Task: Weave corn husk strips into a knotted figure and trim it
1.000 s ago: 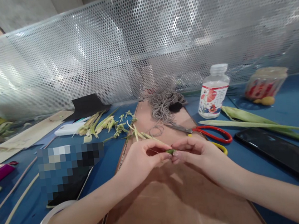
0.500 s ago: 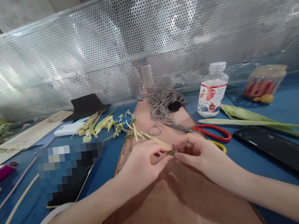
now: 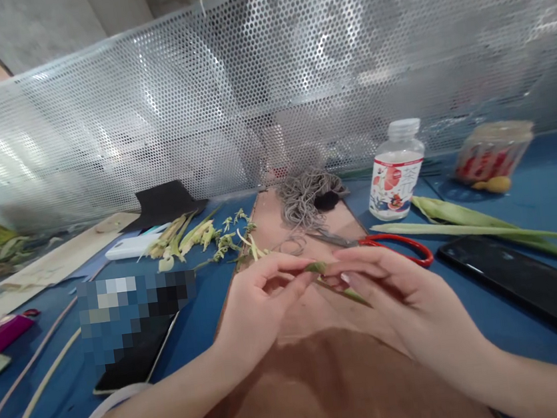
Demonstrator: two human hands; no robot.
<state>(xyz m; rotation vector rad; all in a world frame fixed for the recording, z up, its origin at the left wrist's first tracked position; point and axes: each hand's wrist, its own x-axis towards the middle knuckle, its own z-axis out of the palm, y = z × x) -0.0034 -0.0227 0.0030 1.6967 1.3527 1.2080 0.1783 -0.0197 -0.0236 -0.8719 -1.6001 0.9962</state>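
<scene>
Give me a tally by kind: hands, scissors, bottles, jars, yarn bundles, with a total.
Hands: 2 (left hand, right hand)
Red-handled scissors: 1
Clear labelled bottle: 1
Jar: 1
Grey yarn bundle: 1
Total: 6

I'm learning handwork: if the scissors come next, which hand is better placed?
Probably the right hand: the red-handled scissors lie just beyond it, farther from the left hand, though both handle the green leaf.

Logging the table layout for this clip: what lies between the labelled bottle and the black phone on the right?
Long green leaves lie between the bottle and the phone, as the head view shows.
</scene>
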